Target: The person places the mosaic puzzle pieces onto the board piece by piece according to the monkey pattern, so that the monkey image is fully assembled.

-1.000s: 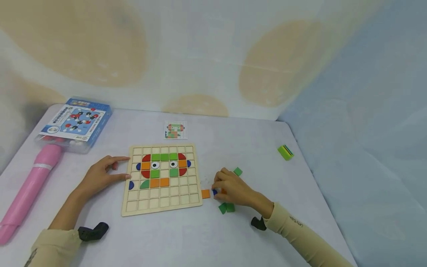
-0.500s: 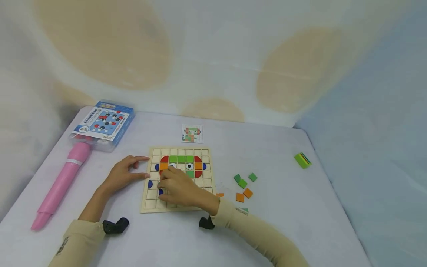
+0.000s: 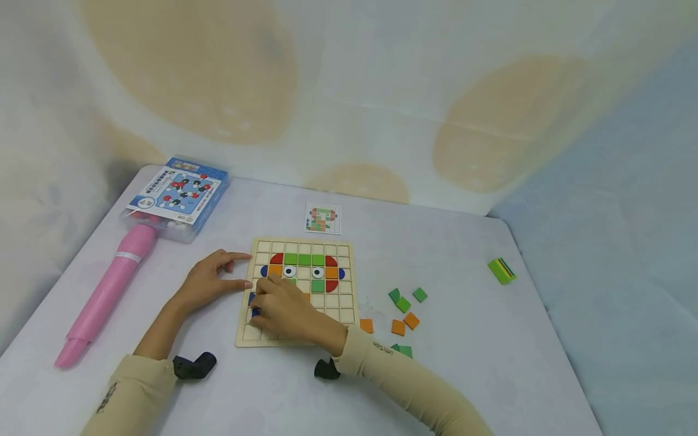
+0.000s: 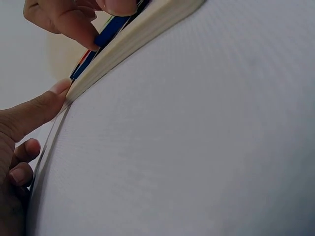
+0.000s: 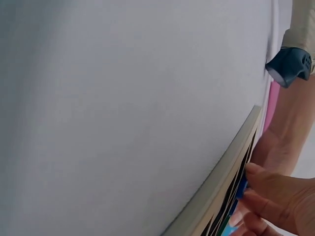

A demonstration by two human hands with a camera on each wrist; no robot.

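A wooden grid board (image 3: 347, 301) lies on the table, bearing red, green, orange and blue tiles and two eye tiles. My left hand (image 3: 203, 283) touches its left edge with the tips of thumb and forefinger, both fairly straight. Over the lower left cells, my right hand (image 3: 286, 310) pinches a blue tile (image 3: 255, 312) between thumb and fingers. The left wrist view shows this blue tile (image 4: 110, 32) close over the board's rim; its outline is partly hidden by the fingers. Part of the tile pattern lies hidden under the right hand.
Behind the board lies a pattern card (image 3: 324, 218). Loose orange tiles (image 3: 398, 327) and green tiles (image 3: 403, 304) lie to its right. A green stack (image 3: 501, 271) sits farther right. At left are a boxed molecule set (image 3: 177, 197) and a pink tube (image 3: 111, 293).
The right hand has carried the blue tile from the loose tiles to the board's lower left, then slightly further left. The left hand stays at the board's edge. The head view has shifted.
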